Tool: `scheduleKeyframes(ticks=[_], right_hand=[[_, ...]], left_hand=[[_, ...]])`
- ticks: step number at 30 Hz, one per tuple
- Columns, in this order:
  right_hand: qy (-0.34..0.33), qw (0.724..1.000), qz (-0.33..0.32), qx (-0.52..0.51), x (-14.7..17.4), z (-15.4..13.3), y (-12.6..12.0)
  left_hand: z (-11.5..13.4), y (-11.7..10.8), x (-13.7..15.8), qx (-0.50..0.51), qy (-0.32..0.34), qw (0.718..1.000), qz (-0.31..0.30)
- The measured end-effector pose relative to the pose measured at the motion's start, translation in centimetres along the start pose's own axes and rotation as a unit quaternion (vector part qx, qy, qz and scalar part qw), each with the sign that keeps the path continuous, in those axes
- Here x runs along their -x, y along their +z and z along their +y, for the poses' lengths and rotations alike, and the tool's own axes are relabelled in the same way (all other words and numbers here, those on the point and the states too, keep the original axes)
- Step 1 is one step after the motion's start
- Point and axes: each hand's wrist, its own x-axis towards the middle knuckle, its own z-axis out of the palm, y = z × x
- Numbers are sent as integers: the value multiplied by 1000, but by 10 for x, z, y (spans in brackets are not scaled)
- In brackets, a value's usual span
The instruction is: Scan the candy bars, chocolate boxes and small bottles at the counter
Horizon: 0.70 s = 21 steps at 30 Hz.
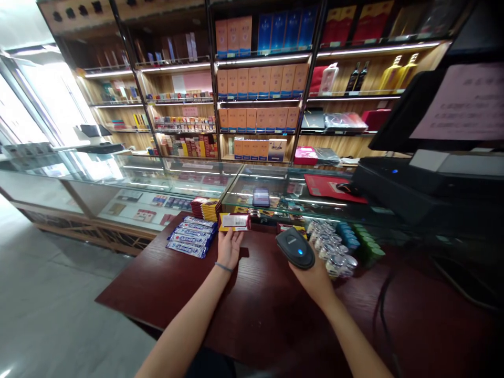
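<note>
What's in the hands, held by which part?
Left hand: red-and-yellow packet, by its lower edge. Right hand: black scanner, from beneath its head; exact grip hidden.

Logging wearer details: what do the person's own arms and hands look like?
Both forearms are bare, no sleeves in view. The left hand is ungloved, with a thin bluish-grey wristband. The right hand is ungloved, no wristband visible.

One scanner, one held packet, two dark bottles, four blue boxes
</note>
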Motion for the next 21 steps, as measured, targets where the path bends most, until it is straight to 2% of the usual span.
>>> scheduleKeyframes(ticks=[5,11,16,21], right_hand=[[39,990,-101,87,8,-15,5],[-26,978,-174,111,13,-14,10],[-52,968,-206,133,14,-13,9],[-57,963,-225,137,13,-17,10]], left_hand=[[-1,-8,1,20,-20,999,26],[-2,-9,-2,36,-24,999,32],[-4,-13,-3,39,-21,999,22],[-4,-15,-1,49,-12,998,-26]])
